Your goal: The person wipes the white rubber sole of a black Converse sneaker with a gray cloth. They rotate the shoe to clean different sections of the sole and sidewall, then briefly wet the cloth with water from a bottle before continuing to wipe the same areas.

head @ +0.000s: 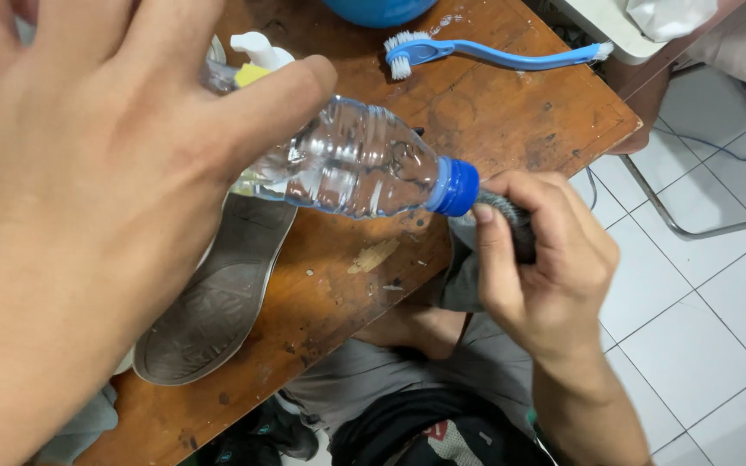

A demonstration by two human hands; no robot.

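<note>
Here the wooden table (511, 112) fills the far and middle field, its worn top running from the far right corner down to the near left. The left hand (88, 198) looms large at the left, close to the camera; its thumb presses over the body of a clear plastic bottle (351, 160), the other fingers hidden behind it, so the grasp appears closed round the bottle. The bottle lies tilted, its blue cap (457, 186) pointing right. The right hand (546, 259), right of centre and near, has its fingers curled shut on a dark grey cloth (511, 216), held just against the cap. Below the bottle a shoe (218, 302) lies sole up on the table's near left. Far off, a blue brush (485, 53) with white bristles lies across the table. Behind the left hand, a white pump dispenser top (256, 52) shows
</note>
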